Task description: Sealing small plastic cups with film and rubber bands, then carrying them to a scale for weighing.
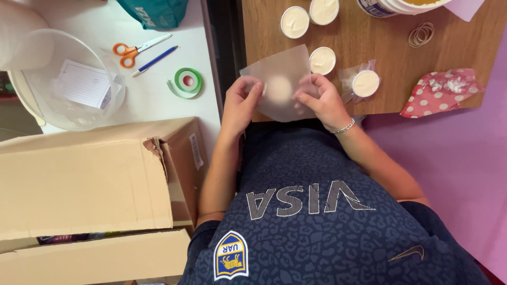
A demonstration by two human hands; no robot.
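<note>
We pinch a translucent plastic sheet [279,79] with left hand [242,100] and right hand [319,99] at the wooden table [380,58] edge; beneath it apparently sits a small cream-filled cup [280,88].

Two surfaces are seen side by side. On the right, a brown wooden table [380,53] is laid with small round white-filled cups: two at the top [294,22] [324,10], one nearer the middle [322,60], and one wrapped in clear film [365,83]. A bundle of rubber bands [421,35] is spotted near the far edge, and a crumpled red polka-dot wrapper [441,91] is draped over the right corner. On the left, a white table [153,100] is loaded with orange-handled scissors [134,50], a blue pen [155,61], a green tape roll [187,82] and a clear plastic bowl [68,79].
</note>
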